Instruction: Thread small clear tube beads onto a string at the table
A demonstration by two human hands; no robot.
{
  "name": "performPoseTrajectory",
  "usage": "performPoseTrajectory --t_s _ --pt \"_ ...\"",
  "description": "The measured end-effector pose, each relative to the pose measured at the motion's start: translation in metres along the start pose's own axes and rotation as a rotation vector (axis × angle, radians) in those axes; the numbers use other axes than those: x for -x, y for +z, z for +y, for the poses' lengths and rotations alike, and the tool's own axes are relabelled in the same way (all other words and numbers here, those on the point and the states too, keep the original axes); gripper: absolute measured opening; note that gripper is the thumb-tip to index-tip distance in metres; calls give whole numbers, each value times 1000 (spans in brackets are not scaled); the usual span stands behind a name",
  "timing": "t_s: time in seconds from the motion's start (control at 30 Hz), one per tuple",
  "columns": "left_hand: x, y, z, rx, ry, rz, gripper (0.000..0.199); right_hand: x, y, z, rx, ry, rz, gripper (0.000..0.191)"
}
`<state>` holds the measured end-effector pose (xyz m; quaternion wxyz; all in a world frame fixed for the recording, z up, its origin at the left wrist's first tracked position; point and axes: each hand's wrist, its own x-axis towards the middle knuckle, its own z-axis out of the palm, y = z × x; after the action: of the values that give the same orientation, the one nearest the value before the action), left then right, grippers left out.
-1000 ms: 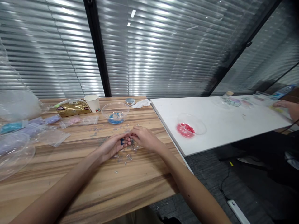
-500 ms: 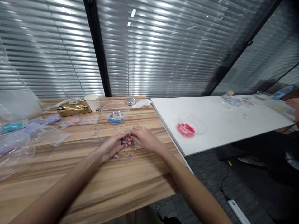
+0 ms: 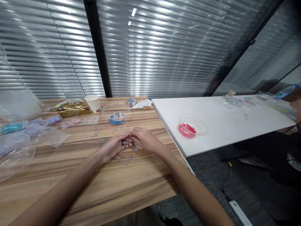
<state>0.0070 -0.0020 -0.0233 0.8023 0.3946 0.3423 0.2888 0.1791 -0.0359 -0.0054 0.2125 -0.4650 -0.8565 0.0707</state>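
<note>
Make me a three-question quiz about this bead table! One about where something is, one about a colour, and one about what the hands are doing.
1. Where does the paper cup stand?
A. on the white table
B. on the wooden table, beside the gold packet
C. on the floor

2. What colour are the beads in the clear bowl on the white table?
A. red
B. green
C. black

3. What are the hands doing?
A. resting flat and far apart
B. lifting a bowl
C. pinched together over the scattered beads

Answers:
1 B, the cup stands just right of the packet on the wood.
2 A, a red heap lies in that bowl.
3 C, the left hand and right hand meet fingertip to fingertip, a small blue thing at the left fingers.
</note>
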Motion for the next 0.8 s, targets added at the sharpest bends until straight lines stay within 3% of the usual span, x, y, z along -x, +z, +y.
performPoseTrajectory --t_s 0.8 --pt "-1 -2 -1 -44 30 -23 12 -1 -2 -4 -28 28 -32 16"
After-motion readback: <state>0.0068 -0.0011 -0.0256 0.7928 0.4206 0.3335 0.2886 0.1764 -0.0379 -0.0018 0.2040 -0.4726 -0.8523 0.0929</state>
